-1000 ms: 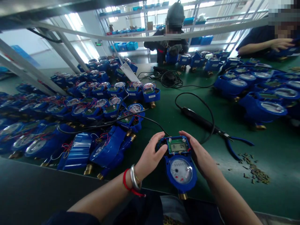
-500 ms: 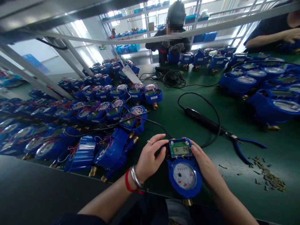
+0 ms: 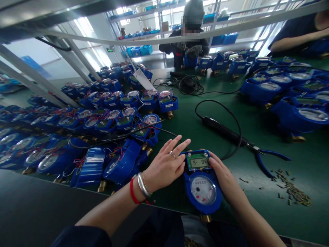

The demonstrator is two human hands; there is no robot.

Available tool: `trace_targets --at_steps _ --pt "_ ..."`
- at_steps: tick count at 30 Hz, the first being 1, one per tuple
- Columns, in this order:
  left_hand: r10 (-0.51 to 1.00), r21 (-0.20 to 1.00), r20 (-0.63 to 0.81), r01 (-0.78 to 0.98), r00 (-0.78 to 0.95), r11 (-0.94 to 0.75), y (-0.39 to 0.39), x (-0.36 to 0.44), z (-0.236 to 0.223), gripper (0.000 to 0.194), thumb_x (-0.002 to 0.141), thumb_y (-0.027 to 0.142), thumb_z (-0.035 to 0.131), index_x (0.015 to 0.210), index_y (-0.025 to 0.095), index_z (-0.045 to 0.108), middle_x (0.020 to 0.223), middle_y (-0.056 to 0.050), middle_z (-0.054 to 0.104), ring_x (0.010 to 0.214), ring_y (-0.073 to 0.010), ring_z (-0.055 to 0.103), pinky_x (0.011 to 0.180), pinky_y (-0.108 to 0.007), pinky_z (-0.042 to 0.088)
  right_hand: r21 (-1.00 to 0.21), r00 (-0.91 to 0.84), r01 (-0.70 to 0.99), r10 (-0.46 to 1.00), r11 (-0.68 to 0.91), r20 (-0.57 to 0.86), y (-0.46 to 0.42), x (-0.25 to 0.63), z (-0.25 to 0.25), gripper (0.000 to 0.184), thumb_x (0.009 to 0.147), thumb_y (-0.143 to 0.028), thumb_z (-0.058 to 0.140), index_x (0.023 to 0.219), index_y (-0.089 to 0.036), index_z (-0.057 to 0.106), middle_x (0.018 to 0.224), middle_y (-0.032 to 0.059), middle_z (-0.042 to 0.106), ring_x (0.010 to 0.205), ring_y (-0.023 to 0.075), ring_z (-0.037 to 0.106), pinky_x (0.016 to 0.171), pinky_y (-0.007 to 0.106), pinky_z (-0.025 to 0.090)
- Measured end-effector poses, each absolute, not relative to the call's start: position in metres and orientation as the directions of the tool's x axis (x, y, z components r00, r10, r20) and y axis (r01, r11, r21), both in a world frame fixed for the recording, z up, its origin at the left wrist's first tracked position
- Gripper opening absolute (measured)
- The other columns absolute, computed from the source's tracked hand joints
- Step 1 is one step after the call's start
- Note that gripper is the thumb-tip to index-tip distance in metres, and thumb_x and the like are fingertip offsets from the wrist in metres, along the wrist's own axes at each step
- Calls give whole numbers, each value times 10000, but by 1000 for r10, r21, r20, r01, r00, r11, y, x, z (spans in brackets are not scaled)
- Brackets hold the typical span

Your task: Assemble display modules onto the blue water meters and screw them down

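A blue water meter (image 3: 189,192) lies in front of me at the table's near edge, its round dial (image 3: 203,190) towards me. Above the dial, a small display (image 3: 199,162) in an open housing reads "A- 04". A brass fitting (image 3: 205,218) sticks out at its near end. My right hand (image 3: 226,178) grips the meter's right side, thumb beside the display. At the upper left corner is my left hand (image 3: 167,164), fingers stretched and spread, holding nothing; whether a fingertip touches the housing I cannot tell.
Rows of blue meters (image 3: 123,99) with loose wires fill the left; more meters (image 3: 288,85) stand at the right. A black electric screwdriver (image 3: 223,130) with a cord, blue-handled pliers (image 3: 264,161) and a pile of screws (image 3: 295,192) lie right. A co-worker (image 3: 192,44) sits opposite.
My left hand's fingers have straightened and spread, lifting off the display housing's left edge. The right hand and meter have barely moved.
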State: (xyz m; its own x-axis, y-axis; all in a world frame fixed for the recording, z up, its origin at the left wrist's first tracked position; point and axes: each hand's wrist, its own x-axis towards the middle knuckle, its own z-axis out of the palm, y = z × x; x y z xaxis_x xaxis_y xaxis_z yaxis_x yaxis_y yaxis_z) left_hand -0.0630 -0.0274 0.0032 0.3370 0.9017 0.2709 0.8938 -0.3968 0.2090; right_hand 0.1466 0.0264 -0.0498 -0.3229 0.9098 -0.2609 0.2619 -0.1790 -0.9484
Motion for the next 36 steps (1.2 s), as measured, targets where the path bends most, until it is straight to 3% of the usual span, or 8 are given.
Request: trace_targets --at_steps 5,10,13,23,29,36 --pt "865 201 244 849 439 -488 -22 -74 -1 221 918 252 459 910 160 659 1513 -52 345 1442 -274 206 1184 -507 256 -953 -340 281 916 -118 -214 27 145 -50 585 881 -572 420 1324 -198 497 1384 59 505 1298 233 434 1129 379 288" --pt "790 241 468 803 396 -545 -21 -79 -17 182 887 207 522 1013 154 641 1446 -118 427 1395 -245 323 1162 -489 304 -947 -316 294 921 -132 -226 27 145 -48 601 877 -575 415 1319 -178 505 1352 76 534 1272 249 462 1112 387 312" --pt "782 270 519 803 344 -532 -21 -80 -21 224 867 154 530 1077 163 609 1431 -125 439 1382 -236 348 1144 -494 331 -948 -318 287 920 -138 -230 27 147 -48 601 880 -580 411 1327 -189 504 1346 70 544 1265 254 475 1104 388 327" --pt "798 128 424 844 429 -521 -24 -78 -7 296 853 138 522 1134 180 603 1441 -73 452 1422 -250 264 1169 -472 300 -951 -305 278 926 -138 -224 28 148 -53 584 874 -581 432 1307 -203 535 1318 70 572 1236 266 508 1090 403 353" --pt "866 164 328 880 378 -446 -27 -67 1 279 871 131 459 1097 164 620 1513 -46 345 1448 -268 188 1181 -498 273 -949 -320 288 920 -131 -224 28 148 -51 598 884 -587 401 1317 -190 510 1350 79 540 1265 255 477 1102 402 335" --pt "858 91 254 872 447 -481 -26 -60 18 258 871 145 446 1043 159 638 1526 -11 322 1455 -286 151 1212 -520 185 -952 -314 288 930 -101 -193 28 147 -49 560 884 -559 414 1297 -199 528 1348 83 542 1276 260 463 1124 433 295"
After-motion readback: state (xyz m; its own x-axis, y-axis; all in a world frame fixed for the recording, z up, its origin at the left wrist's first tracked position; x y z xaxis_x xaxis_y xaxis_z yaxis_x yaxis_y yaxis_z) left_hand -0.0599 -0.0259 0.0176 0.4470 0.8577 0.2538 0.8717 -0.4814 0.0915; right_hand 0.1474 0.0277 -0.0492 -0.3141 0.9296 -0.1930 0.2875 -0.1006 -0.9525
